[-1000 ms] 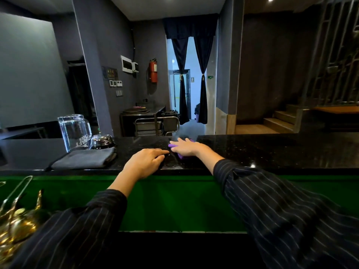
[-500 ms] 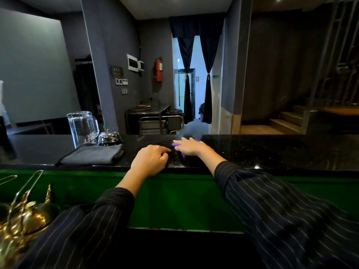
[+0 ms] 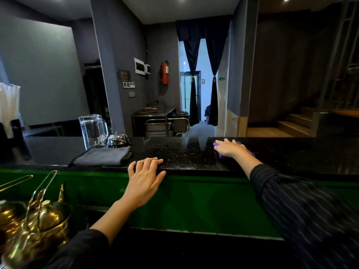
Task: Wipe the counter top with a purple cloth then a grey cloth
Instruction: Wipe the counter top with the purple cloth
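Nearest, lower left: brass kettles, set below the worktop level and not part of the task. Next, left hand, palm down over the near edge of the black worktop, fingers loosely spread and flat, holding nothing; judged a bracing hand only. Just left of that hand, touching the worktop near its front edge: grey cloth, folded, long axis running left to right, unused. Behind the cloth, close beside each other: glass pitcher and service bell. Further out and to the right: right hand, arm extended, fingers flat and close together, pressing down on the purple cloth; only the cloth's edges showed around the hand. Judgement: purple stage in progress, with the worktop to the right of the hand still to be covered. For the later change of cloth, the grey cloth lay well apart from the right hand, leftward, and the left hand was clearly the nearer.
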